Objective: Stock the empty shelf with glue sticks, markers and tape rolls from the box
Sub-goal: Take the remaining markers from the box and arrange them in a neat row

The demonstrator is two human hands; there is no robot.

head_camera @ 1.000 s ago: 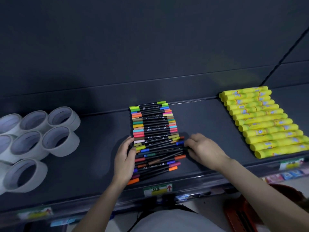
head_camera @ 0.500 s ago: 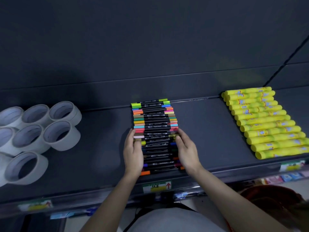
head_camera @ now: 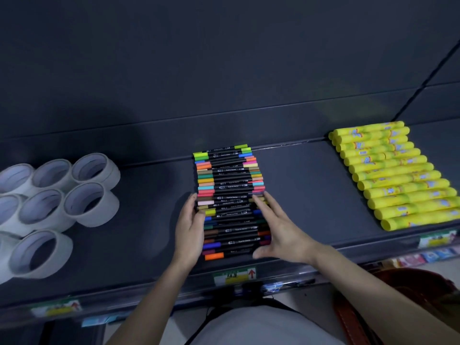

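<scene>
Writing: the markers (head_camera: pixel 229 195) read "Dual Art Marker" on their black barrels; the shelf-edge tag (head_camera: pixel 235 276) shows a red arrow, and the rest is too blurred to read.
Markers: one row at the middle of the shelf (head_camera: pixel 306 190), running back to front.
Left hand (head_camera: pixel 190 227): fingers straight, flat against the left caps, grasping nothing.
Right hand (head_camera: pixel 281 232): fingers straight and spread, against the right caps.
Glue sticks (head_camera: pixel 395 175): yellow row on the right, print unreadable.
Tape rolls (head_camera: pixel 57 202): white cluster on the left.

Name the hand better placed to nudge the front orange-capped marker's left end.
Left hand: its fingers rest along the black colour-capped markers' left ends, beside that orange cap. The right hand covers the opposite ends.
</scene>
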